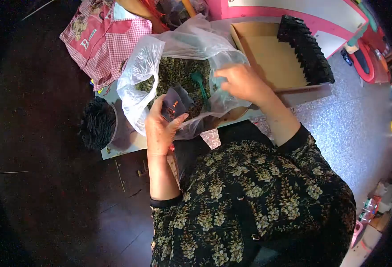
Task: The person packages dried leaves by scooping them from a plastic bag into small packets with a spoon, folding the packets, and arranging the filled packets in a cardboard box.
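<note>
- Gripped dark pouch in L hand, over dried leaves in plastic bag.
- Held R hand part-curled nr bag rim; couldn't confirm grip.
- Apparently finished black packs along box side.
- Apparently left pouch unfinished.

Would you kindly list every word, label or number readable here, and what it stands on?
"B": on the pink checked cloth; the smaller lettering beside it is too small to read.
Orange marks on the dark pouch in the left hand: too small to read.
No other text is legible.
</note>
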Tool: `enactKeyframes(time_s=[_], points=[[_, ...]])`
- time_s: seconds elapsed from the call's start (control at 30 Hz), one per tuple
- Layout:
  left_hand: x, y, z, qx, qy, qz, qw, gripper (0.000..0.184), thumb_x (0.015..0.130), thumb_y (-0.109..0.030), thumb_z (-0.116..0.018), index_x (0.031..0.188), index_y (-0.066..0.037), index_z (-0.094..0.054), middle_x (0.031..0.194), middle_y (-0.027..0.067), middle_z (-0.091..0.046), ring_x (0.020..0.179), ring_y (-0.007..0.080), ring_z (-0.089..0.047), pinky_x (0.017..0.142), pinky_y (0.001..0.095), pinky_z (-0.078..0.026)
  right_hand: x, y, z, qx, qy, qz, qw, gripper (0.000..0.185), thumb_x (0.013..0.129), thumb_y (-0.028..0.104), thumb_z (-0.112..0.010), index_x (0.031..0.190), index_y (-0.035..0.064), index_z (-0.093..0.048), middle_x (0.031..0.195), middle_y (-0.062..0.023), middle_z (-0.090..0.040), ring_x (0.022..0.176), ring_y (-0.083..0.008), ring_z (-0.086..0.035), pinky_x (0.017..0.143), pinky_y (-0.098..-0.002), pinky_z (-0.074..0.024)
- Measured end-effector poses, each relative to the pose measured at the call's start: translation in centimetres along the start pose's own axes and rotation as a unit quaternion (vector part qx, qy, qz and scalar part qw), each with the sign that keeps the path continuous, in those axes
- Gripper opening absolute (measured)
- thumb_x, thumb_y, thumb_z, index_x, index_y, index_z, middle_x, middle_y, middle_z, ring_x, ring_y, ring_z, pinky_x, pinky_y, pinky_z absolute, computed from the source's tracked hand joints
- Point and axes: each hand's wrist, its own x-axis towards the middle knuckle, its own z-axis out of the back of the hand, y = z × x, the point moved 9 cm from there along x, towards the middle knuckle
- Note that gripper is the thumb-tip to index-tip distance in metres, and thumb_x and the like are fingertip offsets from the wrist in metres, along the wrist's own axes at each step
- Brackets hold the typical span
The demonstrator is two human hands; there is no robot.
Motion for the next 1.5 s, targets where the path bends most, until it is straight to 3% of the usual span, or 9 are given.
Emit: enactKeyframes(time_s=[0.17,0.23,0.27,0.5,0.87,0.97,1.03,1.13,1.5], points=[[-0.3,-0.5,1.6,0.071,-0.029,0.022,0.997,0.063,0.063,-0.009,-0.085,0.117,0.003,-0.054,0.092,0.011,-0.065,0.082,0.0172,-0.061,0.076,0.03,-0.049,1.2,2.2,-3.0,-0.059,0.025,0.038,0.997,0.032,0.07,0.004,-0.059,0.102,0.0067,-0.065,0.094,-0.0159,-0.063,0.088,-0.0386,-0.061,0.074,-0.0464,-0.0502],[-0.4,0.8,2.1,0.029,-0.044,0.01,0.999,0.068,0.061,-0.013,-0.087,0.118,0.003,-0.053,0.092,0.0104,-0.065,0.081,0.0167,-0.06,0.075,0.03,-0.049,1.3,3.7,-5.1,-0.062,0.04,0.137,0.988,0.023,0.07,0.004,-0.059,0.092,0.007,-0.065,0.088,-0.0154,-0.061,0.085,-0.0365,-0.062,0.07,-0.0461,-0.0505],[-0.5,0.7,2.3,0.033,-0.045,0.011,0.998,0.068,0.061,-0.013,-0.087,0.118,0.003,-0.053,0.092,0.0104,-0.065,0.081,0.0167,-0.06,0.075,0.03,-0.049,1.7,3.7,-6.9,-0.107,0.118,0.127,0.979,0.015,0.07,0.005,-0.06,0.085,0.0061,-0.062,0.084,-0.015,-0.06,0.082,-0.0342,-0.063,0.067,-0.0455,-0.0503],[-0.7,1.5,3.2,0.034,-0.063,0.018,0.997,0.073,0.06,-0.018,-0.088,0.121,0.002,-0.053,0.089,0.0081,-0.063,0.079,0.0169,-0.057,0.075,0.03,-0.048,2.3,3.3,-6.8,-0.059,0.065,0.18,0.98,0.01,0.072,0.004,-0.056,0.082,0.0035,-0.058,0.084,-0.015,-0.058,0.083,-0.0362,-0.061,0.069,-0.046,-0.0493],[-0.7,2.4,4.1,0.059,-0.081,0.051,0.994,0.067,0.063,-0.013,-0.086,0.119,0.001,-0.054,0.094,0.0101,-0.064,0.082,0.0187,-0.058,0.077,0.0311,-0.048,4.9,-0.7,-2.8,0.079,-0.216,0.052,0.972,0.013,0.079,0.013,-0.06,0.085,0.0019,-0.062,0.082,-0.0164,-0.063,0.077,-0.0368,-0.061,0.068,-0.0404,-0.0491],[-0.9,1.6,4.1,0.058,-0.094,0.037,0.993,0.065,0.063,-0.015,-0.086,0.117,0.001,-0.054,0.094,0.0107,-0.064,0.082,0.0196,-0.059,0.076,0.0318,-0.049,6.3,-0.9,-4.2,0.156,-0.199,0.013,0.967,0.012,0.079,0.013,-0.058,0.082,0.0027,-0.064,0.078,-0.0166,-0.063,0.076,-0.038,-0.061,0.068,-0.0391,-0.0493],[-0.9,1.6,4.1,0.081,-0.092,0.044,0.991,0.064,0.063,-0.015,-0.086,0.116,0.001,-0.054,0.094,0.0108,-0.064,0.082,0.0198,-0.06,0.076,0.032,-0.049,6.7,-1.7,-6.1,0.16,-0.199,-0.007,0.967,0.014,0.081,0.013,-0.056,0.078,0.0026,-0.066,0.07,-0.0131,-0.065,0.064,-0.0303,-0.064,0.061,-0.0351,-0.0499],[-0.8,1.1,4.0,0.117,-0.079,0.072,0.987,0.061,0.063,-0.014,-0.085,0.114,0.001,-0.055,0.091,0.012,-0.065,0.081,0.0209,-0.061,0.075,0.0327,-0.049,6.0,-3.2,-8.3,0.404,-0.102,-0.147,0.897,0.02,0.087,0.015,-0.053,0.08,0.0025,-0.067,0.066,-0.0041,-0.062,0.051,-0.0086,-0.057,0.042,-0.0227,-0.042],[0.6,-0.2,2.8,0.277,-0.061,0.041,0.958,0.06,0.062,-0.026,-0.084,0.111,-0.003,-0.057,0.089,0.0185,-0.067,0.085,0.0373,-0.064,0.073,0.0436,-0.05,3.7,-4.2,-4.0,0.588,-0.131,-0.194,0.774,0.014,0.08,0.014,-0.058,0.078,0.0039,-0.067,0.062,-0.0055,-0.06,0.045,-0.0084,-0.051,0.038,-0.0212,-0.0346]])
